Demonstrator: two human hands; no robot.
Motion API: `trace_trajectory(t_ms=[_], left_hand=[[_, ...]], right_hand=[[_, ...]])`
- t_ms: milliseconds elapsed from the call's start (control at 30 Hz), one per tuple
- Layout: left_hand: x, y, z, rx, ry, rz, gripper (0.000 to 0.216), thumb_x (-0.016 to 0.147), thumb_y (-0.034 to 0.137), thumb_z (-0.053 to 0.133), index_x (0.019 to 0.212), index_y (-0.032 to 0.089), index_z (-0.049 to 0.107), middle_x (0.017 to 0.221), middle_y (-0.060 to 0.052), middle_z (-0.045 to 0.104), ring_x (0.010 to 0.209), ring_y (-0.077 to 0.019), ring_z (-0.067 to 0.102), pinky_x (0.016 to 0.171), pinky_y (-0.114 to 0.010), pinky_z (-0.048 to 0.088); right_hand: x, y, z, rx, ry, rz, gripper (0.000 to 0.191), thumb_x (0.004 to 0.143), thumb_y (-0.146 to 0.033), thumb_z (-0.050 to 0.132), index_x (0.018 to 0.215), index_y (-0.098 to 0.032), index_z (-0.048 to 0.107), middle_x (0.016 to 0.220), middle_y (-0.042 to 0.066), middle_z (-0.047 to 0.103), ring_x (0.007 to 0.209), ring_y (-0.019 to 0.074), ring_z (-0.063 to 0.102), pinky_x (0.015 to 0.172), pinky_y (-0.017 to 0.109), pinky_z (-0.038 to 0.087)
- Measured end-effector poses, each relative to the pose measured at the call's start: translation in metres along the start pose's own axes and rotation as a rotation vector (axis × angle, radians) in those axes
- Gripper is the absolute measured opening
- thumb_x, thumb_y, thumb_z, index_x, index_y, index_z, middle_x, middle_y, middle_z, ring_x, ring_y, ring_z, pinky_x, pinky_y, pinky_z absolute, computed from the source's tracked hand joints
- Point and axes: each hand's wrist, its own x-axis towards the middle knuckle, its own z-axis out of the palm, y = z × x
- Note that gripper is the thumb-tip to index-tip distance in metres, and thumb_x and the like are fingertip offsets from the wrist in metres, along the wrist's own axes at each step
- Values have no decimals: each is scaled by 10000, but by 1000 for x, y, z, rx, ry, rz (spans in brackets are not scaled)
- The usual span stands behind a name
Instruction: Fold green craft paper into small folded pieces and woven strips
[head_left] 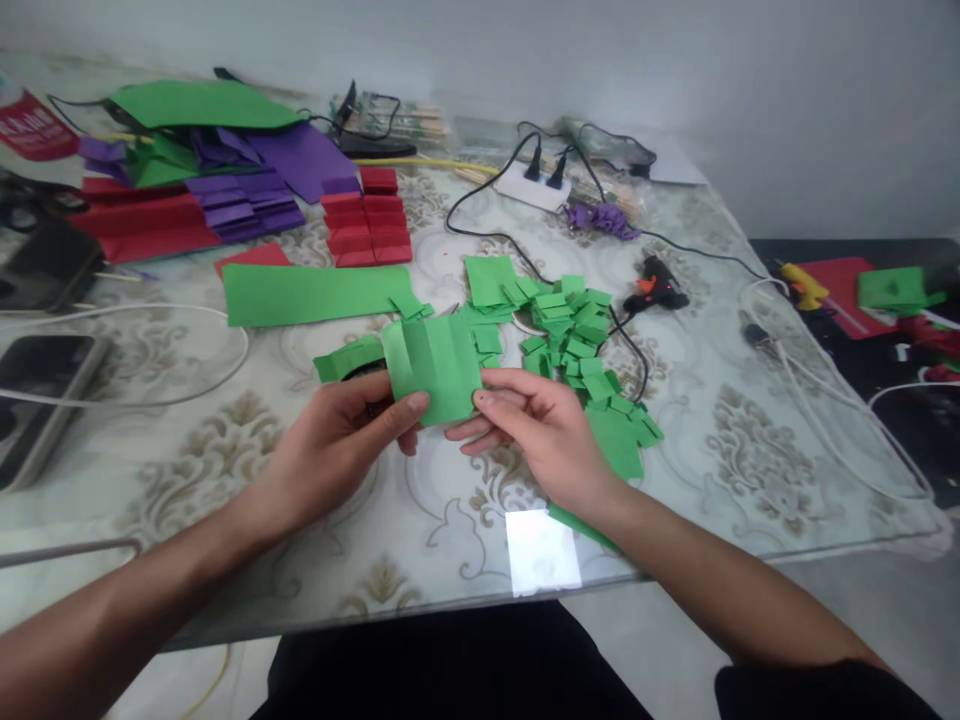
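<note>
Between my hands, above the table, is a creased piece of green paper [435, 365] with upright fold lines. My left hand [360, 420] pinches its lower left side, thumb on the front face. The lower right edge is held by my right hand [536, 425] between thumb and index finger. Just behind lies a long green paper strip [315, 295], with another folded green piece [349, 357] near my left fingers. A heap of small folded green paper pieces [574, 340] spreads beyond my right hand, partly hidden by it.
A black glue gun [656, 287] rests right of the heap, its cord running to a white power strip [534, 185]. Folded red paper [367, 220] and purple paper [304, 160] lie at the back left. A phone [45, 395] and white cable [187, 402] are at left.
</note>
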Motion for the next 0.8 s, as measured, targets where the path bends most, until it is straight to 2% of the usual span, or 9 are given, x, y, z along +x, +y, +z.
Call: trace_trajectory(t_ms=[133, 300, 433, 600, 667, 800], left_hand=[[1, -1, -3, -1, -34, -29, 416, 1000, 426, 618, 660, 196, 687, 655, 7, 694, 654, -149, 620, 657, -265, 474], [1, -1, -6, -1, -45, -73, 478, 1006, 476, 609, 622, 197, 666, 634, -3, 668, 632, -158, 580, 634, -281, 453], [2, -1, -4, -40, -46, -73, 487, 1003, 471, 626, 599, 201, 666, 614, -12, 662, 613, -163, 574, 625, -284, 459], [3, 2, -3, -79, -42, -53, 452, 1000, 419, 640, 606, 201, 682, 609, -14, 666, 612, -162, 596, 637, -278, 482], [3, 3, -3, -78, -34, -50, 435, 1000, 403, 637, 619, 200, 691, 616, -14, 674, 621, -163, 605, 646, -279, 487], [3, 2, -2, -118, -31, -63, 330, 966, 390, 695, 696, 200, 705, 654, -12, 707, 650, -169, 641, 661, -283, 505]], right_hand=[[-1, -4, 1, -3, -23, -11, 388, 907, -335, 795, 1211, -210, 591, 797, -3, 794, 734, 211, 828, 661, 295, 685], [-4, -6, 2, -34, -25, -43, 380, 926, -351, 778, 1201, -242, 541, 778, -26, 782, 731, 198, 823, 663, 277, 674], [-3, -6, 2, -71, -22, -60, 319, 911, -354, 793, 1130, -249, 585, 752, -37, 765, 720, 194, 820, 650, 272, 670], [-2, -4, 2, -101, -27, -59, 183, 920, -351, 768, 1002, -204, 694, 766, 4, 772, 773, 202, 825, 672, 278, 678], [-3, -4, 3, -89, -25, -73, 213, 904, -330, 783, 1060, -214, 695, 768, -10, 757, 777, 198, 822, 686, 284, 683], [-6, -5, 6, -108, 24, -107, 395, 847, -310, 848, 1157, -271, 606, 743, -63, 698, 760, 185, 809, 697, 288, 683]])
